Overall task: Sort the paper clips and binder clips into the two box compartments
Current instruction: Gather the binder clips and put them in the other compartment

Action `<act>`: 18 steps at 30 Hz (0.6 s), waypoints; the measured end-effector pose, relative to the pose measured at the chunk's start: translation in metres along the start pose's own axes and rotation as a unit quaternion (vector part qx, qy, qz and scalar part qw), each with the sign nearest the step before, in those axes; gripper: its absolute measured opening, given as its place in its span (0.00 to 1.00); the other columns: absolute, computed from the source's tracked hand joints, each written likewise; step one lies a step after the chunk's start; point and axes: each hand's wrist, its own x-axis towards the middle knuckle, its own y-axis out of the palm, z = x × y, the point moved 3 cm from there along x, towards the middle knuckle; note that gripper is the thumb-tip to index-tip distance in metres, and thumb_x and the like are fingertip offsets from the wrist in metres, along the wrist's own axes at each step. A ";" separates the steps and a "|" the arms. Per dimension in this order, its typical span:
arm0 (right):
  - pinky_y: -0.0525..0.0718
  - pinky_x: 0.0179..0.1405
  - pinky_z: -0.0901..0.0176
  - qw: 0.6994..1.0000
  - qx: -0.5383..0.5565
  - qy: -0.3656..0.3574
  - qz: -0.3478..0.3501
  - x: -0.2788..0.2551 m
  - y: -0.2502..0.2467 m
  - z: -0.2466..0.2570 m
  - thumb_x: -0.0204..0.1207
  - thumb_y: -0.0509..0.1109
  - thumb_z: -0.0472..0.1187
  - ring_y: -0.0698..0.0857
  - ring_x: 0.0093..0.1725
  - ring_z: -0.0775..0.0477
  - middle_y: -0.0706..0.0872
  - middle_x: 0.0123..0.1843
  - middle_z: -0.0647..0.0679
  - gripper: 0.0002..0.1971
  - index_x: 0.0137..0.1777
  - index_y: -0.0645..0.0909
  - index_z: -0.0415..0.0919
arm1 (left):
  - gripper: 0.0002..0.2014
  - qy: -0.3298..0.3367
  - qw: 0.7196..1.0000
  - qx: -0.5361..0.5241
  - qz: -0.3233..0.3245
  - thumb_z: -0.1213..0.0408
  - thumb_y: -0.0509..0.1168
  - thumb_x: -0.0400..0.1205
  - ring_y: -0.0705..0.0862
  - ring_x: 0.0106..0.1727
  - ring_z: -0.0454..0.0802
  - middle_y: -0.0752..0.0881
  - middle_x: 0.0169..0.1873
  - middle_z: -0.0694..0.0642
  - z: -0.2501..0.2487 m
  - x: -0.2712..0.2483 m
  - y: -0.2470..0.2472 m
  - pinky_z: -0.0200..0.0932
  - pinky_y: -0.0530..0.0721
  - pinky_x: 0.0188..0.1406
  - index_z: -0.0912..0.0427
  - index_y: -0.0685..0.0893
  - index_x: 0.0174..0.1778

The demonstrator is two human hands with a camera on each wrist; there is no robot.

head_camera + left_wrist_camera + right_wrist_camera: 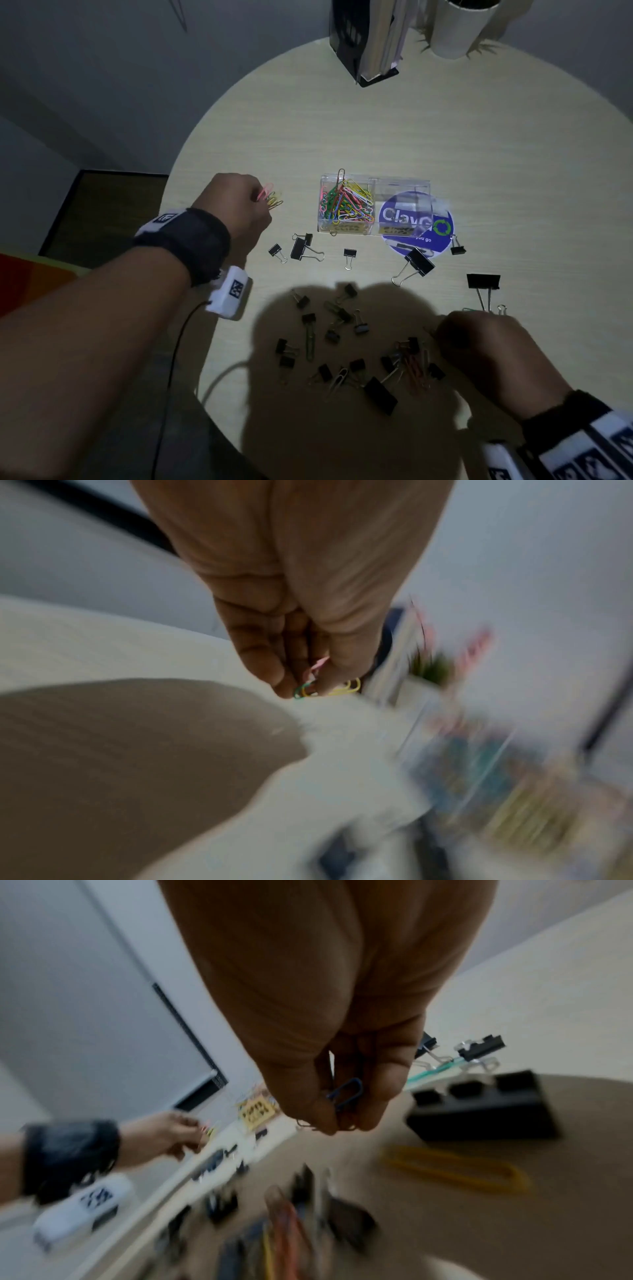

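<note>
My left hand (236,202) pinches a small bunch of pink and yellow paper clips (270,198) between thumb and fingertips, held above the worktop (445,137) to the left of the clear two-compartment box (375,205). My right hand (479,342) is curled round a blue paper clip (347,1093) low over the mixed pile (407,363) at the near edge.

Procedure for the step in hand, as I judge it:
1. Carry the left bunch over the left compartment (346,205), which already holds coloured paper clips piled to the rim.
2. Lower the fingertips close to the opening before letting go; one clip there already stands above the rim, so a high drop may spill clips over the wall.
3. Keep clear of the right compartment (402,202), which looks empty and is presumably reserved for the black binder clips (305,248) scattered in front of the box.
4. Bring the right hand's clip to the same left compartment afterwards.

Readable writing: a round purple sticker (416,224) under the box reads "ClayGo", with "you go" below and a green recycling arrows mark. Each compartment bears a yellow handwritten label; the words are too small to read.
</note>
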 end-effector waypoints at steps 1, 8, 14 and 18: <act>0.77 0.30 0.63 0.998 0.048 0.023 -0.018 0.005 -0.007 0.002 0.72 0.72 0.47 0.82 0.30 0.57 0.84 0.28 0.56 0.06 0.35 0.85 0.52 | 0.06 -0.020 0.997 -0.074 -0.025 0.61 0.67 0.74 0.84 0.31 0.57 0.87 0.31 0.58 -0.001 -0.007 -0.003 0.47 0.85 0.33 0.58 0.85 0.34; 0.75 0.31 0.68 0.964 0.223 -0.007 -0.142 0.089 -0.065 0.065 0.68 0.79 0.43 0.80 0.27 0.62 0.84 0.25 0.58 0.06 0.33 0.86 0.48 | 0.05 0.001 0.967 -0.254 -0.022 0.65 0.73 0.74 0.77 0.24 0.46 0.86 0.26 0.55 -0.061 -0.019 0.000 0.34 0.74 0.25 0.56 0.87 0.32; 0.83 0.36 0.58 0.964 0.173 -0.008 -0.200 0.153 -0.063 0.102 0.62 0.72 0.40 0.86 0.33 0.52 0.87 0.28 0.53 0.06 0.40 0.84 0.47 | 0.09 0.020 0.994 -0.097 -0.046 0.59 0.72 0.73 0.85 0.40 0.59 0.89 0.34 0.59 -0.088 -0.015 0.015 0.44 0.78 0.39 0.61 0.85 0.32; 0.85 0.45 0.49 0.973 0.114 -0.016 -0.199 0.165 -0.050 0.106 0.63 0.72 0.41 0.87 0.45 0.40 0.90 0.36 0.47 0.04 0.38 0.85 0.45 | 0.12 0.040 0.998 -0.013 -0.048 0.55 0.70 0.76 0.85 0.47 0.63 0.89 0.39 0.62 -0.093 -0.019 0.023 0.48 0.82 0.44 0.62 0.89 0.41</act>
